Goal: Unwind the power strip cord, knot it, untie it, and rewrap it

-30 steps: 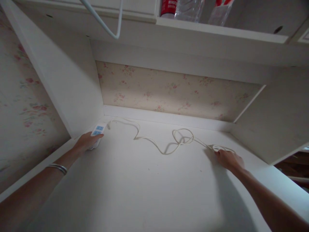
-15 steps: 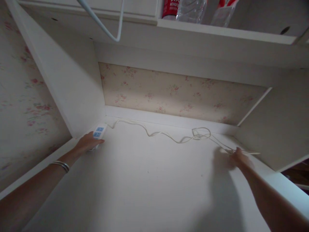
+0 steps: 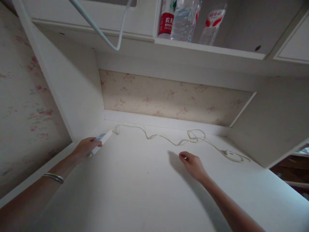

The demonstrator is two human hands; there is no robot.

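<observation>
My left hand (image 3: 88, 145) is closed around a white power strip (image 3: 106, 138) with blue socket faces, tilted up on its side at the left of the white desktop (image 3: 149, 193). From the strip's far end a thin white cord (image 3: 166, 138) runs in waves along the back. It makes a loop near the right, then ends in a loose bundle with the plug (image 3: 225, 152) at the far right. Over the middle right of the desktop is my right hand (image 3: 193, 165), apart from the cord. Its fingers are curled together, with nothing visible in them.
Overhead, a cabinet shelf (image 3: 210, 51) holds several plastic bottles (image 3: 184, 21). A pale bent rod (image 3: 96, 27) hangs down at the upper left. Side panels (image 3: 65, 87) bound the desktop left and right, with floral wallpaper (image 3: 169, 95) behind.
My right hand has let go of the cord's plug end and moved left. The power strip has turned onto its side in my left hand. The view has shifted up and to the right.
</observation>
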